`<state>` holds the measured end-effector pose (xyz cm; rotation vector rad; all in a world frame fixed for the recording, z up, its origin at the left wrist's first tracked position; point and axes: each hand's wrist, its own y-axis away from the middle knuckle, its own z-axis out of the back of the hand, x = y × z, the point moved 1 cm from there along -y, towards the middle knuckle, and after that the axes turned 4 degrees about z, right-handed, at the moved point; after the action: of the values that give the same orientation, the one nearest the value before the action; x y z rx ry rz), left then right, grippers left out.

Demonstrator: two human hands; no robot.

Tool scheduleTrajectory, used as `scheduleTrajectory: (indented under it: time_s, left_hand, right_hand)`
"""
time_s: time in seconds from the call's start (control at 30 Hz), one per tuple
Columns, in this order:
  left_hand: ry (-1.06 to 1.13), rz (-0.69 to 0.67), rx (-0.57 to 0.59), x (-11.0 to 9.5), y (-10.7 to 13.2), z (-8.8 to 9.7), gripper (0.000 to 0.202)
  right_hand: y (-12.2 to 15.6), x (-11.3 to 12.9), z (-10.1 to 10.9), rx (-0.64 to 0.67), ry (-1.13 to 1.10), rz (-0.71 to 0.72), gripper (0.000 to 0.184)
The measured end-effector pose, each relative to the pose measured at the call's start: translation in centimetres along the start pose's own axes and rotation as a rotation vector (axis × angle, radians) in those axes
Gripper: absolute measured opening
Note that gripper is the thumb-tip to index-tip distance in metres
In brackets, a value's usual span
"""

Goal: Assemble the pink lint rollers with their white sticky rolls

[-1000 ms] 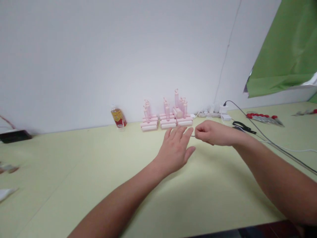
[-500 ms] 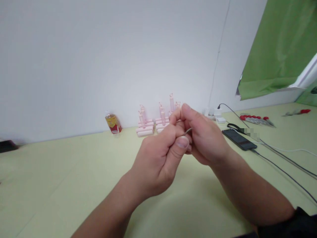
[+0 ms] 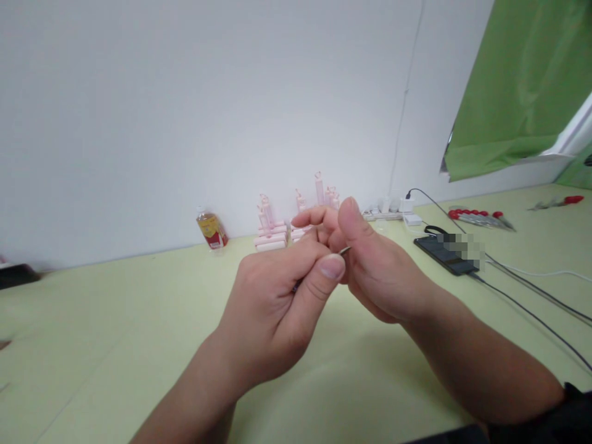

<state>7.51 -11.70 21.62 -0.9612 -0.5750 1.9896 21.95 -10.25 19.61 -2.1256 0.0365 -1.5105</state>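
Note:
My left hand (image 3: 282, 302) is closed, thumb pressed against the bent forefinger, on a thin dark pointed object (image 3: 345, 251). Its narrow tip sticks out past the thumb, and a dark bit shows lower down inside the grip; the rest is hidden, so its kind cannot be made out. Just to the right is my right hand (image 3: 379, 265), thumb raised and fingers loosely spread behind the left knuckles. The tip points at the base of the right thumb; whether they touch is unclear.
Against the wall stand pink-and-white upright items (image 3: 271, 237) and a bottle with amber liquid (image 3: 211, 229). On the right lie a black phone (image 3: 444, 254) with cables, red-ended metal tools (image 3: 478, 218) and a power strip (image 3: 383, 216). A dark object (image 3: 18, 275) sits far left.
My right fingers have loosened and spread, with the thumb lifting away from the thin object. My left hand has shifted slightly left, and more of the dark tip shows.

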Motion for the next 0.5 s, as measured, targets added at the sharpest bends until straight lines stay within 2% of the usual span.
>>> scheduleTrajectory:
  time_s: [0.07, 0.27, 0.5]
  left_hand:
    - [0.049, 0.005, -0.002, 0.17, -0.01, 0.02, 0.033]
    - [0.269, 0.063, 0.063, 0.18, -0.18, 0.0, 0.019]
    - [0.264, 0.058, 0.047, -0.13, -0.41, -0.01, 0.016]
  right_hand:
    - [-0.09, -0.04, -0.08, -0.016, 0.028, 0.024, 0.066]
    - [-0.13, 0.28, -0.44, 0.0, 0.054, -0.002, 0.073]
    - [-0.1, 0.04, -0.65, -0.001, 0.053, 0.019, 0.071]
